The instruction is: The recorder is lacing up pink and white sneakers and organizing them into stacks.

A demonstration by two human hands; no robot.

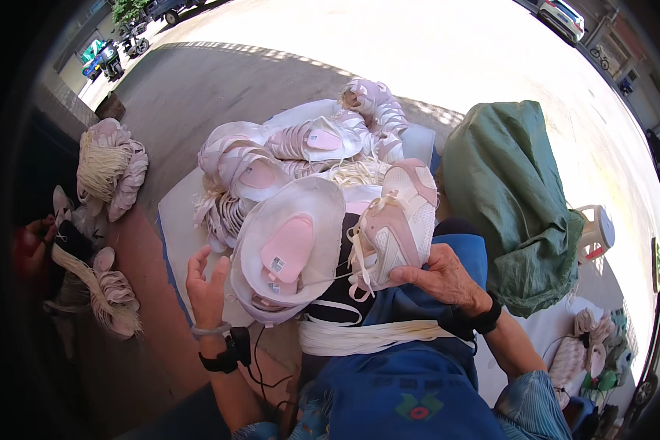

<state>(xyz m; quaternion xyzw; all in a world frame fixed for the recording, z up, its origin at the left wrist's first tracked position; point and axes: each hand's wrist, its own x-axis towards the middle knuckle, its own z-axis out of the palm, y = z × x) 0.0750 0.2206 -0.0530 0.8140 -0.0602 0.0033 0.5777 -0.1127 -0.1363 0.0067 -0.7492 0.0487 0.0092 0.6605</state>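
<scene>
Pinching the pink-and-white shoe upper right of centre, the right hand has a narrow grip; the left hand, centre-left, is spread wide. Probably light and pliable, the upper suits holding by its lower edge.

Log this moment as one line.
left hand: open | right hand: gripping pink-and-white mesh sneaker | nearby: bundled cream-white flat laces

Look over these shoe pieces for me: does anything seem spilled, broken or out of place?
Nothing looks spilled or broken. Slightly odd is the black cable hanging in loose curves beside the left wrist's black device; it seems unrelated to the pink-and-white shoe upper in the right hand.
</scene>
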